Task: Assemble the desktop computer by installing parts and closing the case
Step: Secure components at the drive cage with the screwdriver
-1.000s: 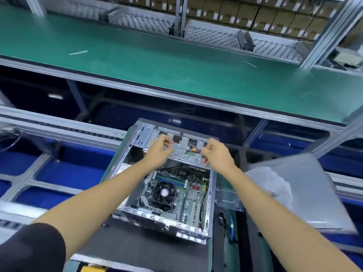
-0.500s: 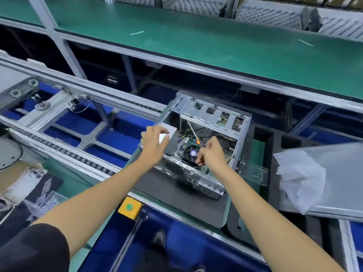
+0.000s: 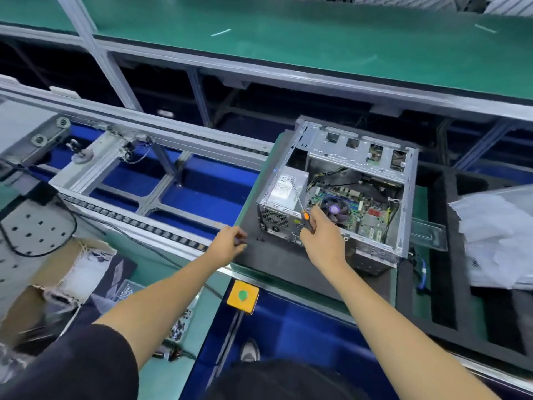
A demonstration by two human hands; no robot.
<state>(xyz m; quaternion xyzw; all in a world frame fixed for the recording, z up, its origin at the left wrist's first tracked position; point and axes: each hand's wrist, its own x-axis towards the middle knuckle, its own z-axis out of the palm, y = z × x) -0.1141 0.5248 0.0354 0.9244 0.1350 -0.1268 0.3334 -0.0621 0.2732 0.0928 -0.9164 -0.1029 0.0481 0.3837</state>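
An open metal computer case (image 3: 403, 215) lies on a dark foam pad (image 3: 277, 261), showing its motherboard (image 3: 360, 209), CPU fan (image 3: 334, 210) and grey power supply (image 3: 285, 189). My right hand (image 3: 321, 232) grips a screwdriver (image 3: 301, 206) with an orange and black handle at the case's near edge; its shaft points up over the power supply. My left hand (image 3: 229, 245) hovers at the pad's left corner, fingers curled as if pinching something small; I cannot make out what.
A side panel with a white plastic bag (image 3: 496, 238) lies to the right. A yellow box with a green button (image 3: 242, 295) sits at the bench's near edge. A cardboard box (image 3: 69, 269) and small screws are at lower left. Conveyor rails run on the left.
The view swung left and back. My left hand left the case and dropped to the pad's left corner. My right hand, still holding the screwdriver, drew back to the case's near edge.
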